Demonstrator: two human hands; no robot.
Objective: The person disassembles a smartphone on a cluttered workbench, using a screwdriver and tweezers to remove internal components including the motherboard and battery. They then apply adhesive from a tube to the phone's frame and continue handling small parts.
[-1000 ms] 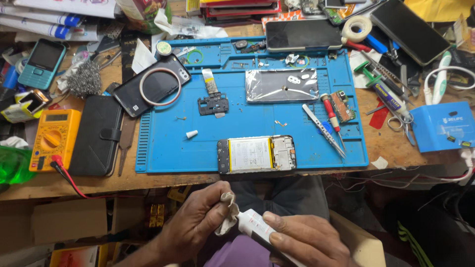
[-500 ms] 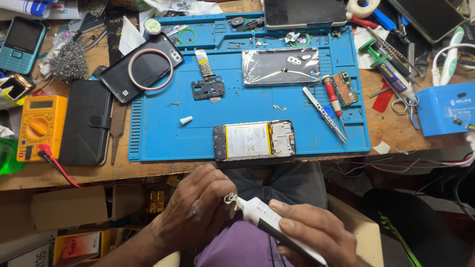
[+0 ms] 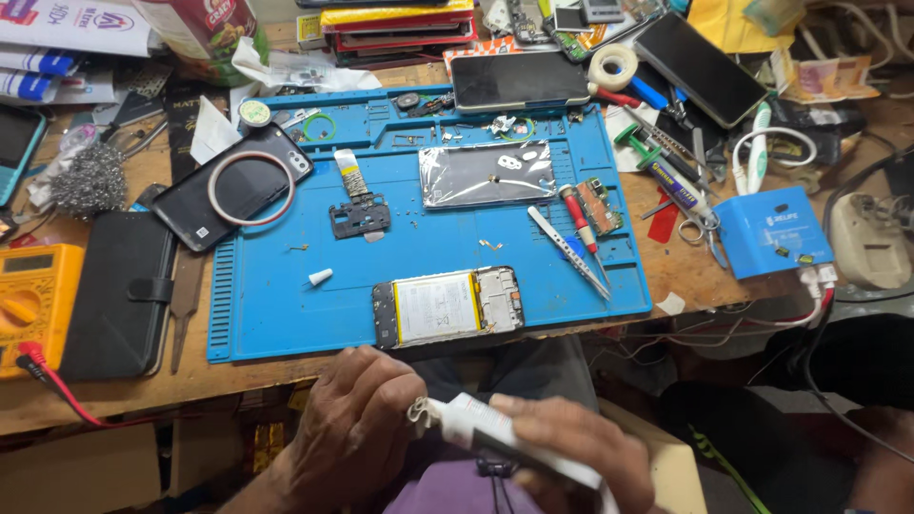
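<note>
1. Wooden bench (image 3: 114,395), crowded edge to edge; room beyond not visible, only a dark gap below the front edge.
2. Blue mat (image 3: 276,319) across the bench middle, well above both hands in the head view.
3. On the mat: opened phone (image 3: 447,306) near the front edge, long axis left to right, straight ahead of the hands; foil-wrapped panel (image 3: 487,173) further back; tweezers (image 3: 569,253) and red screwdriver (image 3: 578,217) to the right; small white cap (image 3: 320,277) to the left.
4. Off the mat: black wallet case (image 3: 119,293) and yellow meter (image 3: 33,309) at left, blue box (image 3: 773,231) at right.
5. Left hand (image 3: 357,433) below the bench edge, fingers curled and pinching the tube's tip.
6. Right hand (image 3: 581,452) just beside it, closed around the tube's body, lower part cut off by the frame.
7. White tube (image 3: 476,428) held between both hands over the lap, long axis from upper left to lower right, tip toward the left hand; left hand nearer the tip, right hand nearer the tail. Apart from the phone, bench edge between them.
</note>
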